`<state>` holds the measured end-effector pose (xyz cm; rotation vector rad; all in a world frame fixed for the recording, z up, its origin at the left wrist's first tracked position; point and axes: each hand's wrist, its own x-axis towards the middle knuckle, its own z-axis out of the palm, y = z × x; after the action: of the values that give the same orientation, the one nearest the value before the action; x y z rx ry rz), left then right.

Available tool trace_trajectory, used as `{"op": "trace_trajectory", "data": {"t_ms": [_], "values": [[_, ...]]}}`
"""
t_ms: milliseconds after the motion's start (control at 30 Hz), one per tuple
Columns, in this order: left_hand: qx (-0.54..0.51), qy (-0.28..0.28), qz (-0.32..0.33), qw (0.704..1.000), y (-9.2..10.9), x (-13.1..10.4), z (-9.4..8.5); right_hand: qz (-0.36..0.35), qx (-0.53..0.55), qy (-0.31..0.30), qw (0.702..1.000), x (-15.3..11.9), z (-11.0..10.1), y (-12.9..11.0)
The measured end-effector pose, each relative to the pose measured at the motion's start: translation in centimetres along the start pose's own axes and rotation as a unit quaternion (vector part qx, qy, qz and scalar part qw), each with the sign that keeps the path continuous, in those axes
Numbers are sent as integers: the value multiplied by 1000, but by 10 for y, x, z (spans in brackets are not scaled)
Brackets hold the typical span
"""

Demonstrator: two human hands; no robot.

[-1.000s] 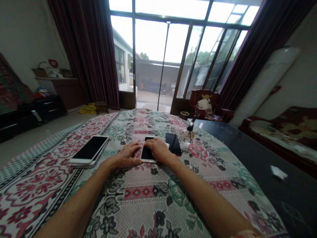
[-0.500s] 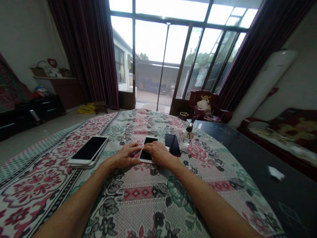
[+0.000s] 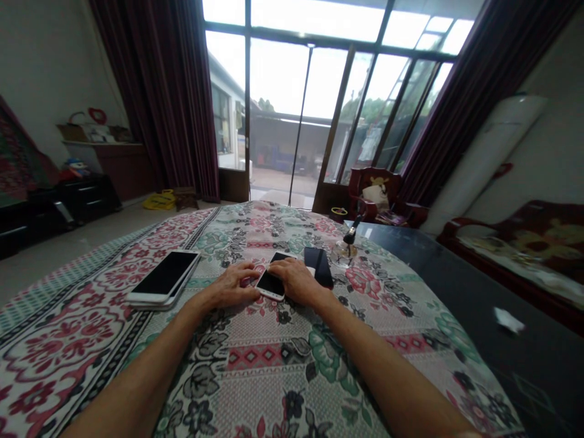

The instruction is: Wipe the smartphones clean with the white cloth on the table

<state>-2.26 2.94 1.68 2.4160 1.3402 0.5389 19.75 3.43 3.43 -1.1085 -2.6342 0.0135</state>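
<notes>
A white-framed smartphone [image 3: 272,285] with a dark screen lies tilted on the patterned tablecloth. My left hand [image 3: 232,287] grips its left edge, fingers on the upper side and thumb by the lower corner. Across the screen rests my right hand [image 3: 297,281], fingers bent and pressed down. A small white piece of cloth or paper [image 3: 312,271] pokes out at that hand's right side; most of it is hidden beneath. Just right of it lies a dark smartphone [image 3: 323,267]. Farther left, a large white-framed device [image 3: 165,274] with a black screen lies stacked on another.
A small glass jar [image 3: 345,252] with a black-handled brush or tool stands beyond the dark phone. The floral tablecloth [image 3: 255,383] covers the rounded table. To the right, a dark glossy tabletop [image 3: 460,304] holds a crumpled white tissue [image 3: 508,320]. Wooden seats stand behind.
The white-framed smartphone has turned slightly clockwise, its top end shifting right. My right hand has moved a little with it, across the screen. My left hand stays at the edge.
</notes>
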Motion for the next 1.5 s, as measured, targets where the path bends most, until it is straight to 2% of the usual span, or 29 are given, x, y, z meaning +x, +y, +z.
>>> {"op": "trace_trajectory", "data": {"t_ms": [167,400,533,667,867,1167,1300,1500], "values": [[-2,23,39,999,1,1,0,36,20,43,998,-1,3,0],[-3,36,24,999,-2,3,3,9,-32,-6,999,1,-3,-12],[-8,36,29,999,-3,3,4,42,-66,-11,997,9,-1,-11],[-17,33,46,998,-6,3,5,78,-89,-11,993,28,4,1],[-14,58,21,998,-7,2,9,154,-121,-16,980,50,9,8],[-37,105,25,993,-8,2,17,163,-133,-25,977,30,6,-30],[-48,107,34,992,-5,0,17,183,-125,-37,975,24,5,-45],[-34,120,25,992,1,-6,18,187,-106,-13,976,11,6,-59]]}}
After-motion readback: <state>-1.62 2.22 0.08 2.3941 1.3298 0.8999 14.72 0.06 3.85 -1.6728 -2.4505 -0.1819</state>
